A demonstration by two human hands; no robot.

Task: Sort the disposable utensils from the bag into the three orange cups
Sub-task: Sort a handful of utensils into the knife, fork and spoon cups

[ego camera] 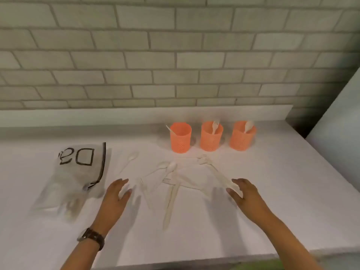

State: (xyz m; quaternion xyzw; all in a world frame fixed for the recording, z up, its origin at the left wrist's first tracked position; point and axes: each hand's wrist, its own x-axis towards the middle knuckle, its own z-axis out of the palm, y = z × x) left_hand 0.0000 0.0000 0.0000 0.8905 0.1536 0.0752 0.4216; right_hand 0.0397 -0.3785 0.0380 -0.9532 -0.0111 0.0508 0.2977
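Three orange cups stand in a row at the back of the white counter: the left cup (180, 137) holds a knife, the middle cup (211, 136) a fork, the right cup (242, 135) a spoon. Several pale plastic utensils (173, 184) lie scattered in front of them, spoons, forks and knives mixed. A clear zip bag (74, 176) lies flat at the left. My left hand (116, 195) hovers with straight fingers beside the pile's left edge, holding nothing. My right hand (245, 193) lies flat over the handle end of a fork at the pile's right.
A grey brick wall rises behind the counter (272, 182). A pale panel (339, 121) stands at the right end. The counter's front edge runs along the bottom of the view. A watch sits on my left wrist.
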